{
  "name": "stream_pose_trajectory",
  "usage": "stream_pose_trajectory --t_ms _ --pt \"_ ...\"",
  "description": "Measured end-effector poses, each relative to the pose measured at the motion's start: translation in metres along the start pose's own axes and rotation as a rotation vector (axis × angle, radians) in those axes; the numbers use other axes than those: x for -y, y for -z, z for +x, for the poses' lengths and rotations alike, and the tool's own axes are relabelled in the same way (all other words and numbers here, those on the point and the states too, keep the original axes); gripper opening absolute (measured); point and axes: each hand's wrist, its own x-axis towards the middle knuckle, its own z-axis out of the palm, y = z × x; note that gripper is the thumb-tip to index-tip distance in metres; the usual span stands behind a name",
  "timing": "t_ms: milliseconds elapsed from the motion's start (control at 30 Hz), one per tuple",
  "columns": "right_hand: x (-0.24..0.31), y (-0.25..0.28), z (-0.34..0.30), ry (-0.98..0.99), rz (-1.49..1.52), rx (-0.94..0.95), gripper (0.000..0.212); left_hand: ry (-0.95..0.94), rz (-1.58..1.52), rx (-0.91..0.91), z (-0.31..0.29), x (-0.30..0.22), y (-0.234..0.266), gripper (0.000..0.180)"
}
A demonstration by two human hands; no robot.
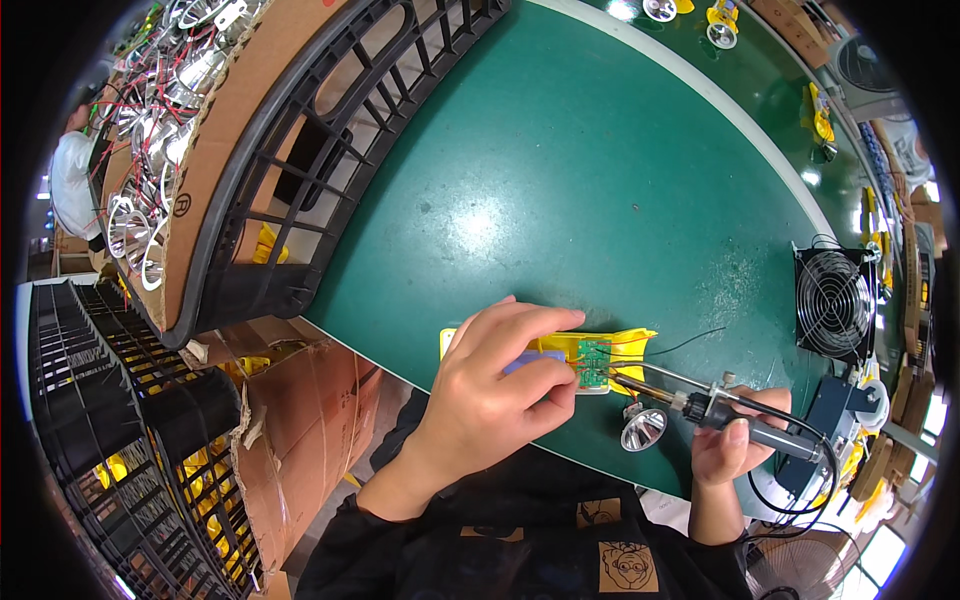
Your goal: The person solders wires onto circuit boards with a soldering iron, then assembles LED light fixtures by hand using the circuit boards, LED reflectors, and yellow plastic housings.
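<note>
A yellow plastic lamp housing (630,345) lies on the green table near its front edge. In it are a blue-violet block (536,358), partly under my fingers, and a small green circuit board (594,364) with thin wires. My left hand (500,375) grips the housing, index finger at the far side and thumb near the board. My right hand (735,445) is closed around a soldering iron (745,420) fitted with a thin metal feed tube. The iron's tip is at the board's right edge; contact is hard to make out. A silver reflector (643,430) sits below the tip.
A black plastic crate (315,165) and a cardboard box of wired reflectors (165,150) stand at left. At right are a black fan (833,300) and a dark blue box-shaped unit (815,430). More yellow lamp parts (722,22) lie beyond the table's pale rim.
</note>
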Motion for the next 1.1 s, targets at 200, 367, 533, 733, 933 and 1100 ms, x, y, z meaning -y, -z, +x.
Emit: stream_pose_trajectory --t_ms 200,367,533,733,933,1100 --pt "0.000 0.010 0.006 0.093 0.236 -0.115 0.024 0.017 0.008 0.021 0.000 -0.003 0.003 0.016" --pt "0.007 0.017 0.009 0.126 0.240 -0.232 0.027 0.022 0.064 0.054 0.001 -0.008 0.006 0.014" --pt "0.011 0.027 0.013 0.161 0.263 -0.206 0.026 -0.048 0.108 0.061 0.001 -0.011 0.009 0.012" --pt "0.015 0.048 0.025 0.348 0.355 -0.318 0.016 -0.060 0.056 0.022 -0.002 -0.012 0.004 0.013" --pt "0.004 0.062 0.038 0.369 0.079 -0.536 0.015 -0.110 0.087 -0.020 -0.004 -0.013 0.005 0.011" --pt "0.007 0.055 0.042 0.369 0.034 -0.590 0.011 0.240 0.214 -0.222 -0.039 -0.010 0.049 0.003"
